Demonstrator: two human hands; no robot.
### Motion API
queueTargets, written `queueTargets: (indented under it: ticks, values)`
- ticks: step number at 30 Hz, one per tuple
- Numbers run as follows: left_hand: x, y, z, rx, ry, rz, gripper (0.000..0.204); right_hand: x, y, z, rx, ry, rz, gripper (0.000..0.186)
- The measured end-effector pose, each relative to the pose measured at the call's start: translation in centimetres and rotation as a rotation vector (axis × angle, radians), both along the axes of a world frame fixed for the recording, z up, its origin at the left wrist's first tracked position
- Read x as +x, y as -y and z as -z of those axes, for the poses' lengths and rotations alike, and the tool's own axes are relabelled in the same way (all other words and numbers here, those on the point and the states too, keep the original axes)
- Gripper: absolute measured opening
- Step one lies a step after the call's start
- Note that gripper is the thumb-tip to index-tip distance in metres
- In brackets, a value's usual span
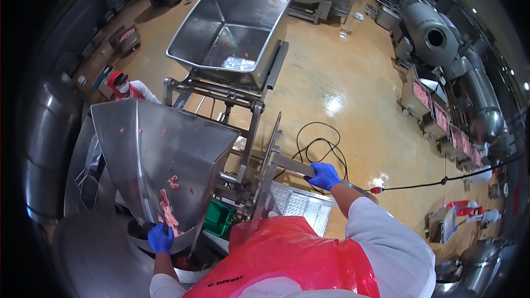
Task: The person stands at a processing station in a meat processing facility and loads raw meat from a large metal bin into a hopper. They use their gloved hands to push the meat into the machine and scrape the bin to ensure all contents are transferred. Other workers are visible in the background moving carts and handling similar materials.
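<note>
My left hand (160, 238), in a blue glove, is at the lower mouth of a big steel chute (165, 149). Its fingers are closed at the lower end of a long pink strip of raw meat (168, 209) lying on the sloping chute wall; the fingertips are partly hidden. A few small meat scraps (173, 182) cling to the steel above. Out to the right, my gloved right hand (324, 176) is wrapped round a flat metal handrail (292, 164). A red apron (298, 254) covers my front.
Beyond the chute, a lift frame (221, 91) carries a steel tub (204, 27) with a few scraps inside. A green crate (218, 218) and a tread-plate step (301, 207) are beside me. Black cable (320, 140) loops on the floor. A masked co-worker (126, 85) stands behind the chute, left.
</note>
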State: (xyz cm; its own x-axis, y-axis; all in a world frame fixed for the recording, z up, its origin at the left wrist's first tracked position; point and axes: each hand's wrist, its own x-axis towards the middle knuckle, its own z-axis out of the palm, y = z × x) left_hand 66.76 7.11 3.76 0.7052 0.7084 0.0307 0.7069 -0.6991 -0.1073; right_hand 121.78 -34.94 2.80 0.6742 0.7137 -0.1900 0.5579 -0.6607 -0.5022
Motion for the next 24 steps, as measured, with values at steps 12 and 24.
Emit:
queueTargets:
  ticks: [12, 24]
  values:
    - [0.5, 1.0, -1.7, -0.064, 0.065, -0.111, 0.035, -1.5, -0.2, 0.5, -0.124, 0.245, 0.086, 0.044]
    - [1.8, 0.5, -3.4, -0.102, 0.161, -0.404, 0.050, -1.6, -0.2, 1.7, -0.005, 0.211, 0.074, 0.043]
